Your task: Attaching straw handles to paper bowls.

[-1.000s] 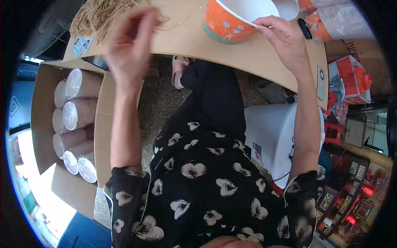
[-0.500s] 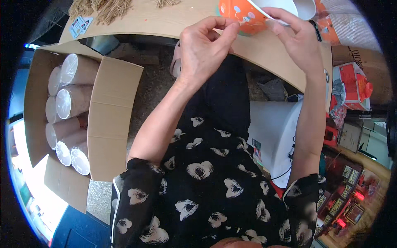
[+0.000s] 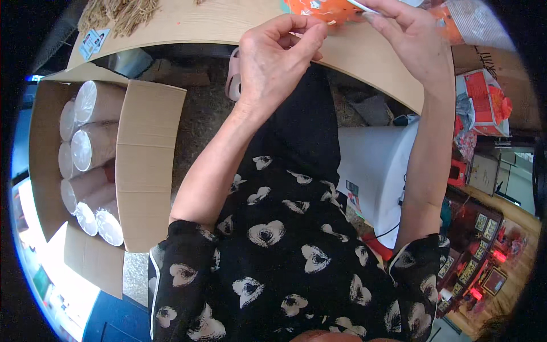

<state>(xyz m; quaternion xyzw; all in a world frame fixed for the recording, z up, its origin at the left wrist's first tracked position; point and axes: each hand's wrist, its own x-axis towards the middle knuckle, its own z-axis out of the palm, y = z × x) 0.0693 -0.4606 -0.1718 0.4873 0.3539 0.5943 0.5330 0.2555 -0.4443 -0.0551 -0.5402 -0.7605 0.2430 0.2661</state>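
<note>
Pinching at the near edge of the table (image 3: 188, 25), just beside the orange cup (image 3: 322, 8): left hand (image 3: 273, 60), thumb and forefinger pressed together, anything between them too small to tell. Resting on the cup's rim at the top of view: right hand (image 3: 407, 40), fingers curled, grip hidden. Cup cut off by the frame, so axis and facing impossible to judge. Lying left of the table: straw (image 3: 122, 11). Below that, open box (image 3: 148, 171) of white rolls (image 3: 94, 102). Right of the table edge, white bin (image 3: 373, 171).

Cup stacks (image 3: 85, 154) in box (image 3: 149, 171) at left, tub (image 3: 373, 171) perhaps under table (image 3: 199, 25).
</note>
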